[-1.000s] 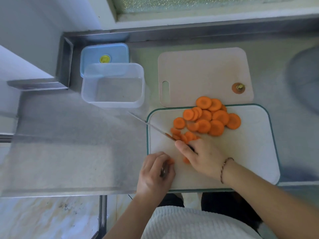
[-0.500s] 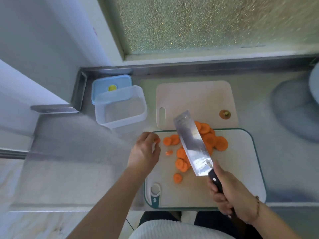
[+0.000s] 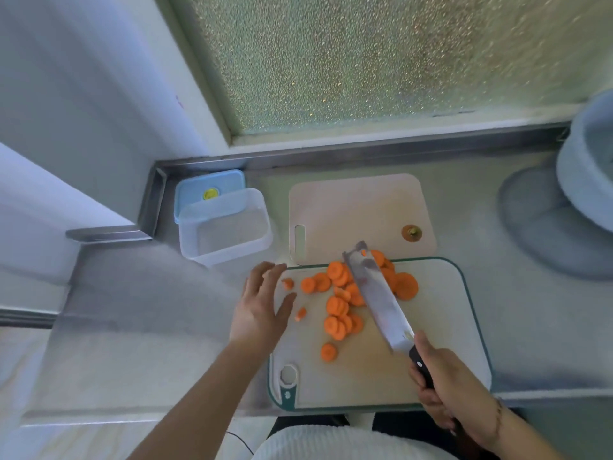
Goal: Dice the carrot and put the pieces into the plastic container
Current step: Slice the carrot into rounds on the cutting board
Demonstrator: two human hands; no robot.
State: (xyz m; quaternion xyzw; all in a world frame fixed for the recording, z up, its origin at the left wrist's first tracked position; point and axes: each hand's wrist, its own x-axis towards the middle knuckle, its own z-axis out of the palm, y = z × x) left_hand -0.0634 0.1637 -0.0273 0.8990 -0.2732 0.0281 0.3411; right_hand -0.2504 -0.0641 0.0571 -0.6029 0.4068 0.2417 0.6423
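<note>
Hidden: part of the carrot slices [image 3: 338, 307] lies under the cleaver [image 3: 378, 300] blade; the right hand [image 3: 454, 390] covers most of the black handle. Whether the blade touches the slices cannot be told.
Cut off: a pale round vessel [image 3: 587, 180] at the right edge is only partly in view, and what it is cannot be told. The person's forearms run out of the bottom of the view.
Hard to make out: a small orange bit sticks to the blade near its far end; a brown round stub [image 3: 411, 232] sits on the pink board [image 3: 358, 210], too small to name surely.
Left hand [image 3: 262, 310]: released, fingers straight and spread, at the left edge of the white board [image 3: 447, 327], grasping nothing. Contact with the board cannot be told.
Right hand: clenched round the cleaver handle, blade angled up and away over the slices.
Carrot: cut into round slices heaped on the far half of the white board; a few small pieces lie apart near the left hand's fingers.
Container [image 3: 225, 227]: clear, lidless, beyond the left hand, just beside the pink board. Its blue lid [image 3: 205, 187] lies behind it in the corner.
Edges: the white board reaches the counter's near edge; the pink board touches its far side.
Open room: bare counter [image 3: 132, 310] left of the boards.
Surface: grey steel counter with a raised rim at the back.
Room: frosted window [image 3: 365, 61] above, pale wall to the left.
</note>
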